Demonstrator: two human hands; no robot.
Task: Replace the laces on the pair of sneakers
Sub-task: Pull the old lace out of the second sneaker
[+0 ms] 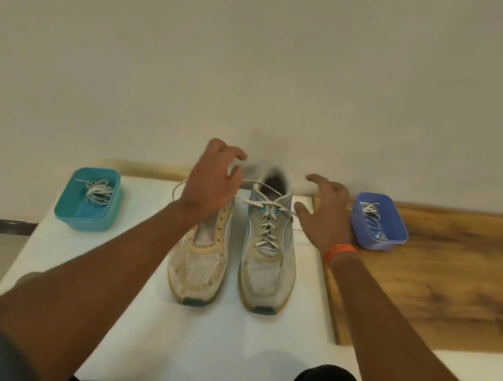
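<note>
two worn sneakers side by side on the white table (116, 316), left sneaker (199, 267) unlaced, right sneaker (267, 263) laced, left hand (212, 181) over the left one, fingers curled, can't tell if it's pinching the lace (261, 204), right hand (326, 213) spread beside the right shoe, holding nothing, teal tub (86, 215) and blue tub (396, 233) each with laces

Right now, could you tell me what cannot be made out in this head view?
- Left sneaker: heel and collar hidden behind the left hand.
- Whether the left hand actually holds the lace: its fingers are motion-blurred.
- Right sneaker: heel blurred.
- Purple tub: laces too small to count; right hand covers its near corner.
</note>
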